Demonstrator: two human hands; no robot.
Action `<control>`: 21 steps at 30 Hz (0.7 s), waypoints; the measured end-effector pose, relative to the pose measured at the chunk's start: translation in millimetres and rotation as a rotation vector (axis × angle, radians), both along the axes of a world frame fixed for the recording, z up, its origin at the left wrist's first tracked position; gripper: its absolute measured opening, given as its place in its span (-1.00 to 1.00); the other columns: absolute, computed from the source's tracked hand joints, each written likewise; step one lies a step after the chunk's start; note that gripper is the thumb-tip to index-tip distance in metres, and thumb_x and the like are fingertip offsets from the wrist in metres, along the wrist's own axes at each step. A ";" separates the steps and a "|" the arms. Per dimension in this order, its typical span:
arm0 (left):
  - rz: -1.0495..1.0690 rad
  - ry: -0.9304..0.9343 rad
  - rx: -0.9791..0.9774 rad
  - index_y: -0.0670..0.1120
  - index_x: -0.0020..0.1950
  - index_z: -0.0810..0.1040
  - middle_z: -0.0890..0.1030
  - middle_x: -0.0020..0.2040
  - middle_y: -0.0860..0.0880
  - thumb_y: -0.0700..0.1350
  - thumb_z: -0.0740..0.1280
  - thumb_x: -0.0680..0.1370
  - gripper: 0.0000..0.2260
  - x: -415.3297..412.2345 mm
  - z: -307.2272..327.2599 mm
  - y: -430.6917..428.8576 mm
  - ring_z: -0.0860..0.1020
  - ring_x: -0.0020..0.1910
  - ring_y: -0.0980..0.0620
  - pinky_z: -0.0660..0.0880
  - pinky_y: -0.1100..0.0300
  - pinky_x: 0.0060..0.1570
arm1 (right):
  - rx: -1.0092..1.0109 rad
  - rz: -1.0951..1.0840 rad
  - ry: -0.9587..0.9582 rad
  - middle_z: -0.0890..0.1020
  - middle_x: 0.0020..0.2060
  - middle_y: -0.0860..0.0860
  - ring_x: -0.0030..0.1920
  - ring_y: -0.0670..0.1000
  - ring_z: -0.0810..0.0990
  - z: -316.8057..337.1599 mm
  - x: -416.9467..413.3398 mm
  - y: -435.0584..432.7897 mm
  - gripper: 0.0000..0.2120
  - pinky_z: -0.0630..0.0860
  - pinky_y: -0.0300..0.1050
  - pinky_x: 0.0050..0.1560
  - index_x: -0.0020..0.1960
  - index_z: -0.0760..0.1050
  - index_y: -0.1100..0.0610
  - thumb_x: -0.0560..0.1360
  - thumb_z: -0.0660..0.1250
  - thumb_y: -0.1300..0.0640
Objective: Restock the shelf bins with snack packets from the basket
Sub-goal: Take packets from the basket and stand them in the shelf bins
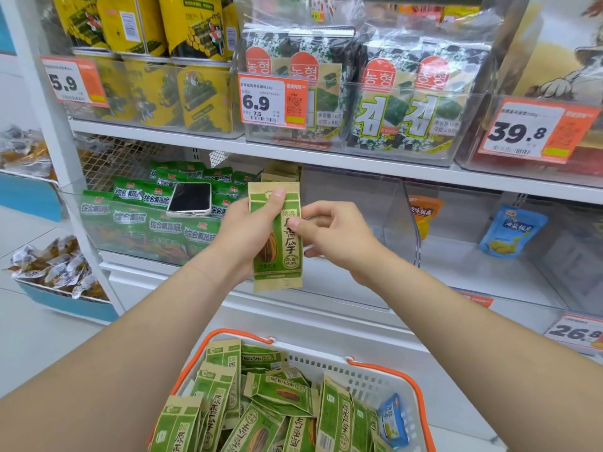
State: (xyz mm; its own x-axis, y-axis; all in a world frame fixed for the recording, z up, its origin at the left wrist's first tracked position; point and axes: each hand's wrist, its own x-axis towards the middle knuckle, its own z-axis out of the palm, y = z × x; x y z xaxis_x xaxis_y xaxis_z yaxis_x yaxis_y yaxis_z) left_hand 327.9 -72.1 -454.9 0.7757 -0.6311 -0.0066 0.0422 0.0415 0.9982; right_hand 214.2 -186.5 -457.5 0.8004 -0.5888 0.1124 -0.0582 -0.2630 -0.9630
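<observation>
Snack packet (pixel 284 265) upright, left hand (pixel 246 238) gripping it, right hand (pixel 337 238) pinching its edge, full basket (pixel 326 362) below

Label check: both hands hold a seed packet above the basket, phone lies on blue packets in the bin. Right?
No: head view shows the phone on green packets, not blue. Left hand and right hand do hold the seed packet above the basket.
</observation>
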 end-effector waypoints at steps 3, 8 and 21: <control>0.044 -0.068 0.059 -0.03 0.04 0.71 0.77 -0.03 -0.04 0.31 0.03 0.71 -0.42 11.4 3.0 -2.4 0.71 0.05 -0.08 0.58 0.00 0.11 | -0.285 -0.196 -0.211 0.75 -0.17 -0.06 -0.11 -0.02 0.73 -5.1 8.8 -8.0 -0.93 0.68 0.13 -0.02 0.03 0.68 0.05 0.55 0.47 0.11; 0.262 -0.662 0.433 -0.04 0.00 0.56 0.64 -0.08 -0.05 -0.03 0.21 0.65 -0.84 39.3 -21.7 10.0 0.60 -0.05 -0.10 0.55 -0.05 0.00 | -0.505 -0.292 -0.318 0.73 -0.09 -0.15 -0.05 -0.13 0.69 -9.1 13.5 -13.0 -0.90 0.62 -0.13 0.06 0.09 0.64 0.07 0.59 0.44 0.18; -0.104 -1.055 0.802 -0.04 -0.31 0.55 0.58 -0.31 -0.04 0.14 0.24 0.59 -0.63 52.2 -34.6 11.2 0.58 -0.25 -0.16 0.48 0.07 -0.23 | -0.428 -0.435 0.158 0.69 -0.22 0.02 -0.09 0.07 0.64 -51.6 93.3 -37.8 -0.90 0.50 -0.13 -0.05 -0.10 0.66 0.09 0.54 0.50 0.08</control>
State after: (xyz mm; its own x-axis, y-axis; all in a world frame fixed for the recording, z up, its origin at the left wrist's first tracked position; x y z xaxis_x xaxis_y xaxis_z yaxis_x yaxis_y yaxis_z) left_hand 380.1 -60.9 -489.5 0.5878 -0.7912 0.1689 -0.7951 -0.5264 0.3011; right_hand 307.5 -224.3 -509.1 0.5241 -0.7931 0.3104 -0.3795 -0.5437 -0.7486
